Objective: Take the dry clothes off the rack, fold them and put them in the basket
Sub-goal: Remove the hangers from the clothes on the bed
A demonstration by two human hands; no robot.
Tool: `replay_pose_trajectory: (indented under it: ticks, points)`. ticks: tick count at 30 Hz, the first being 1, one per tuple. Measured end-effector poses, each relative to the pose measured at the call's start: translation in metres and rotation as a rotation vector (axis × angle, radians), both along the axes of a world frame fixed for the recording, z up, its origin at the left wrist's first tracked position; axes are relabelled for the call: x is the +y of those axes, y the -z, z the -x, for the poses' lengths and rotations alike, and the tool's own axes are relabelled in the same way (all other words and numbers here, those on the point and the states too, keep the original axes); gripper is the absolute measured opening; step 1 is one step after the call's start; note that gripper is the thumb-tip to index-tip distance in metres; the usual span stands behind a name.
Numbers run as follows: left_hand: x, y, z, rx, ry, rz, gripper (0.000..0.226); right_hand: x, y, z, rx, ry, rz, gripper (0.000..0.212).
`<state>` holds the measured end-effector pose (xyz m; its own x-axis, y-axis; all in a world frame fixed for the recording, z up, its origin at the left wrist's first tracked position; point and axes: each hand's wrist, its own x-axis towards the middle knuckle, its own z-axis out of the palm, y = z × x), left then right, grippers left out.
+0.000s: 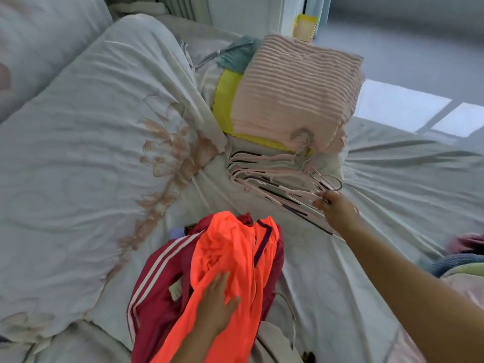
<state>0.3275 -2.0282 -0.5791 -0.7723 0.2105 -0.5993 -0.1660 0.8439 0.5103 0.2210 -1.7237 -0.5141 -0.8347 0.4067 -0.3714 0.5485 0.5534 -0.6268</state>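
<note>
**Step in hand (judged):** de-hangering, pre-fold.

1. Nearest you, your left hand (217, 302) lies flat on the orange garment (235, 252), fingers spread and pressing, not gripping. The garment sits crumpled on a maroon track jacket (157, 292). Both are unfolded, on the bed sheet (340, 297).
2. Mid-field, your right hand (337, 210) reaches fwd and pinches a wire hook at the near edge of the hangers (275, 179), which are piled bare on the sheet.
3. Beyond them, a folded pink blanket (296, 93) rests on a yellow cloth (222, 100).

**Next move (judged):** let go of the hook, bring the R hand back, spread the orange garment flat w/ both hands, then fold.

**Containers:** no basket or rack in view, so contents can't be stated. Locate the basket before stowing.
</note>
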Motion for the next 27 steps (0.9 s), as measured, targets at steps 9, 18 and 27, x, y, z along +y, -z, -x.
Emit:
replay_pose_trajectory:
  ticks: [9,18,27]
  points:
    - [-0.003,0.027,0.007,-0.067,-0.077,-0.084,0.064,0.0,0.047,0.059,-0.121,0.084,-0.153,0.049]
    - [0.031,-0.001,0.003,0.053,-0.11,0.125,0.059,0.064,0.081,-0.151,-0.285,0.283,0.047,0.043]
    - [0.152,-0.059,-0.057,-0.098,-0.305,-0.377,0.041,0.173,0.078,-0.323,-0.394,0.465,0.013,0.034]
